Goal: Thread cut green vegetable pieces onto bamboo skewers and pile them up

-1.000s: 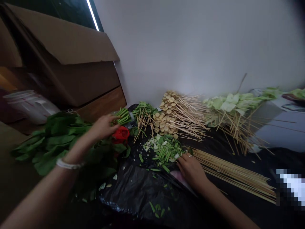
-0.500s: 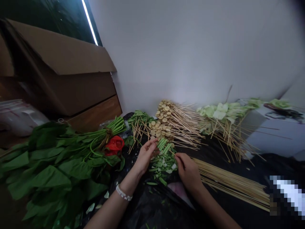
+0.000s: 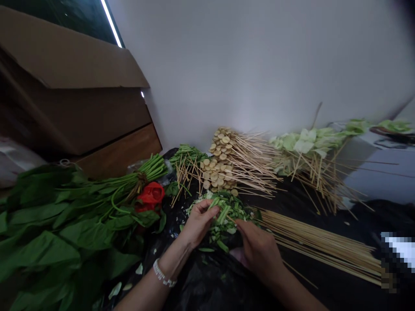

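Observation:
My left hand [image 3: 201, 219], with a white beaded bracelet at its wrist, pinches the left end of a row of cut green stem pieces [image 3: 223, 209]. From the right, my right hand [image 3: 259, 242] grips a thin bamboo skewer [image 3: 231, 219] whose tip side meets the stems; my fingers hide most of its length. Beneath both hands spreads a heap of chopped green stems [image 3: 215, 235] on black plastic [image 3: 201, 285]. Just behind lie skewers of round pale slices [image 3: 218, 172]. Beside my right hand is a bundle of bare bamboo skewers [image 3: 317, 242].
To the left sits a big bunch of leafy greens [image 3: 65, 229] beside a red plastic bag [image 3: 151, 196]. Skewered green stems [image 3: 188, 157] and skewered pale green leaves [image 3: 308, 142] lie near the wall [image 3: 243, 65]. A cardboard box [image 3: 74, 112] stands at the back left.
My hands and the stem pieces have come slightly down toward me. My left fingers now close on the stems, uncovering more of the heap behind. The view has shifted a little.

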A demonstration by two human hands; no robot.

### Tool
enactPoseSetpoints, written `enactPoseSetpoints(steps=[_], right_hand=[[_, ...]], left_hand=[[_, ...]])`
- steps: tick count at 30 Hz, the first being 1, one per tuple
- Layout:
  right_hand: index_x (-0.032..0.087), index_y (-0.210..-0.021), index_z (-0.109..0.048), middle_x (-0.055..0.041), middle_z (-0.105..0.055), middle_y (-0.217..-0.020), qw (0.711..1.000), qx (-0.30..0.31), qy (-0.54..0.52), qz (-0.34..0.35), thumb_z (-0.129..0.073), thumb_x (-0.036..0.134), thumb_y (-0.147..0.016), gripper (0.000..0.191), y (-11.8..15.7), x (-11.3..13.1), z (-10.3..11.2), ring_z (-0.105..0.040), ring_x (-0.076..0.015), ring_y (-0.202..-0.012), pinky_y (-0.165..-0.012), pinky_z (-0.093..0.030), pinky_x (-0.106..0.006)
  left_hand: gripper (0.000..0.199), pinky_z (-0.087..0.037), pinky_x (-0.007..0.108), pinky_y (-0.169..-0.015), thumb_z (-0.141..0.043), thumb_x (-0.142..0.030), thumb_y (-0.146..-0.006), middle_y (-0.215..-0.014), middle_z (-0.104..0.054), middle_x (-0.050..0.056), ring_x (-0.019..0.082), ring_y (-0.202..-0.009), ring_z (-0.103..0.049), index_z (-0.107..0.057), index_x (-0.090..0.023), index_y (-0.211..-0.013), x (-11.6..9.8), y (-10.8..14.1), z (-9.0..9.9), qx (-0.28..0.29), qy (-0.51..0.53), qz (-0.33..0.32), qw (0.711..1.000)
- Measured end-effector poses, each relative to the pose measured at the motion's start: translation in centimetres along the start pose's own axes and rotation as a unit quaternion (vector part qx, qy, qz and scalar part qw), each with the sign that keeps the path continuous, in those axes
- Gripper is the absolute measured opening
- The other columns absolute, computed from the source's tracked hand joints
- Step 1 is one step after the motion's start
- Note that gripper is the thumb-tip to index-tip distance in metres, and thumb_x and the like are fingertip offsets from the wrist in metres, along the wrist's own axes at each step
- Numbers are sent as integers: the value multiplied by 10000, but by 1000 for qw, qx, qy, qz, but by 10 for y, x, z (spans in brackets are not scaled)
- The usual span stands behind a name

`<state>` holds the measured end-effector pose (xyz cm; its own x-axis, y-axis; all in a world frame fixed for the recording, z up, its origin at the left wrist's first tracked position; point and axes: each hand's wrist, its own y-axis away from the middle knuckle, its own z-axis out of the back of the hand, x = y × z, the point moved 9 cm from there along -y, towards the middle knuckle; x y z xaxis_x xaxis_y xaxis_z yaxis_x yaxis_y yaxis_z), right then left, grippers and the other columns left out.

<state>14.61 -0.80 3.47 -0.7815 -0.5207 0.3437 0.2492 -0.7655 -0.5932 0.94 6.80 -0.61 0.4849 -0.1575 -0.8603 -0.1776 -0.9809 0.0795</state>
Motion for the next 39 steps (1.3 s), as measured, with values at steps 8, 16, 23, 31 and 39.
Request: enactPoseSetpoints(steps=[8, 16, 23, 31, 39], right_hand=[[151, -1139, -615, -53, -681, -765, 998, -40, 20, 43, -367, 96, -913, 340, 4, 3, 5, -649, -145, -673, -648, -484, -225], [168, -1098, -625, -70, -706, -897, 999, -20, -50, 9, -395, 134, -923, 291, 0, -1, 4, -675, -155, -768, -722, -529, -245], [160, -1125, -618, -68, -703, -837, 998, -49, -4, 30, -395, 96, -915, 313, 0, 0, 11, -678, -148, -742, -725, -525, -242], [193, -999, -662, -17, -707, -796, 991, -12, -132, -28, -460, 150, -910, 225, -9, -6, 9, -667, -132, -709, -658, -523, -210], [186, -1057, -645, -55, -714, -928, 993, 6, -113, -42, -432, 158, -920, 254, -5, -11, 2, -670, -166, -820, -734, -518, -267]], left_hand=[[185, -442, 219, -659, -798, -249, -666, -725, -663, 27, 105, -657, -576, -714, -136, -786, 12, 2, -2, 34, 11, 20, 999], [240, -443, 250, -694, -825, -276, -619, -746, -680, 24, 125, -672, -599, -713, -148, -789, 14, 6, -3, 4, 6, 28, 1000], [208, -411, 200, -614, -831, -235, -609, -667, -636, -13, 73, -586, -529, -693, -138, -731, 9, 6, -10, 42, -15, 22, 999], [223, -454, 211, -674, -815, -231, -640, -745, -671, 16, 98, -665, -571, -711, -120, -803, 8, 6, -9, 57, -71, 7, 996], [245, -497, 211, -662, -772, -366, -692, -745, -668, 11, 94, -671, -589, -729, -147, -793, 7, 3, 1, 5, -8, 34, 999]])
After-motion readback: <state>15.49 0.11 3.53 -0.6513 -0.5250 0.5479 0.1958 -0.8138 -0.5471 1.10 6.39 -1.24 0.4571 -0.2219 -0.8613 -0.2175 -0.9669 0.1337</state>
